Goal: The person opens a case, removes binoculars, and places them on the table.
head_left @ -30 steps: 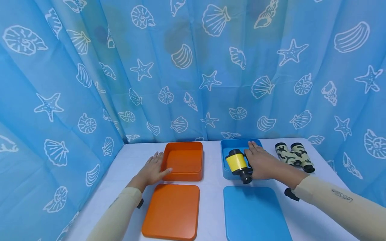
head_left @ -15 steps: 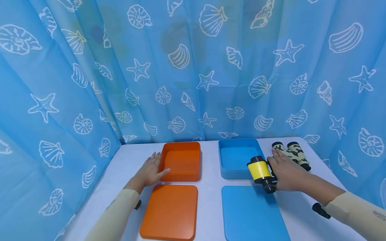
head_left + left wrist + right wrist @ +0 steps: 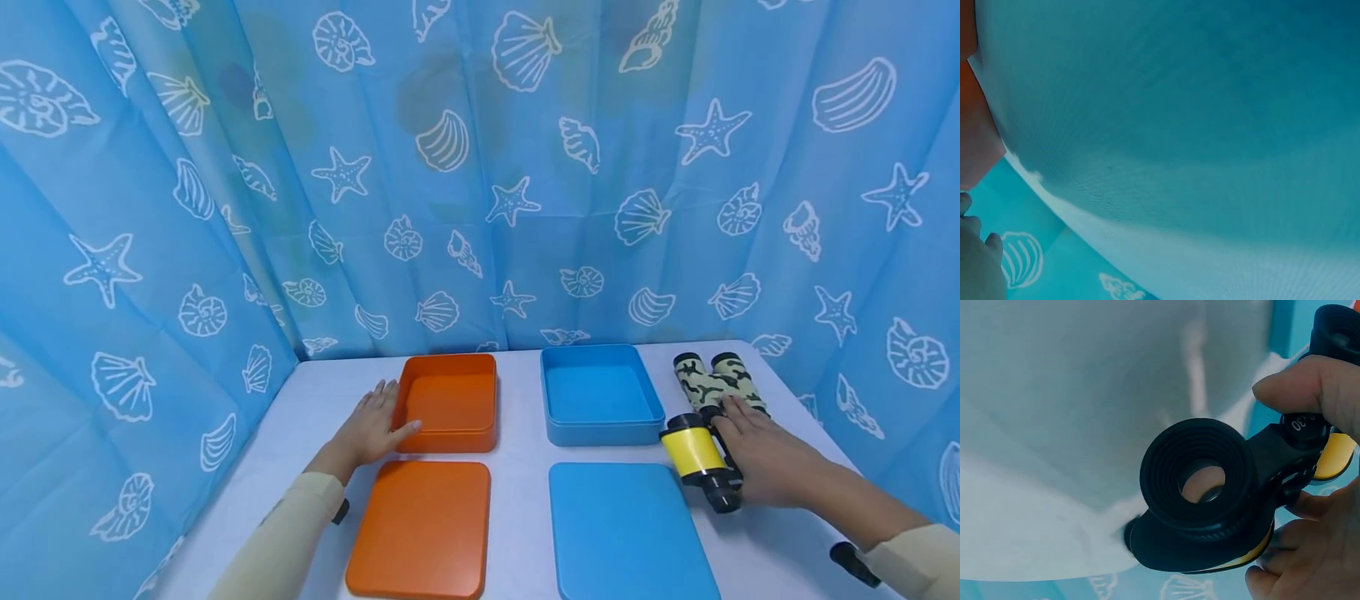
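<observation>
My right hand (image 3: 768, 458) grips a pair of yellow and black binoculars (image 3: 693, 451) at the right of the table, just right of the blue box. In the right wrist view, the binoculars' eyepiece (image 3: 1157, 481) faces the camera, and my thumb and fingers wrap the middle of the body. My left hand (image 3: 365, 429) rests against the left side of an open orange box (image 3: 447, 442), fingers straight, thumb over its front rim. Only some fingertips (image 3: 991, 244) show at the left wrist view's edge. Camouflage binoculars (image 3: 720, 385) lie just behind my right hand, partly covered by it.
An open blue box (image 3: 603, 433) stands at the back, right of the orange one. In front of the boxes lie an orange lid (image 3: 422, 529) and a blue lid (image 3: 630, 533). A blue shell-print curtain (image 3: 480, 167) hangs behind the white table (image 3: 517, 500).
My right hand has carried the yellow binoculars out from over the blue box, rightward and toward me, to beside the camouflage pair. My left hand has stayed at the orange box.
</observation>
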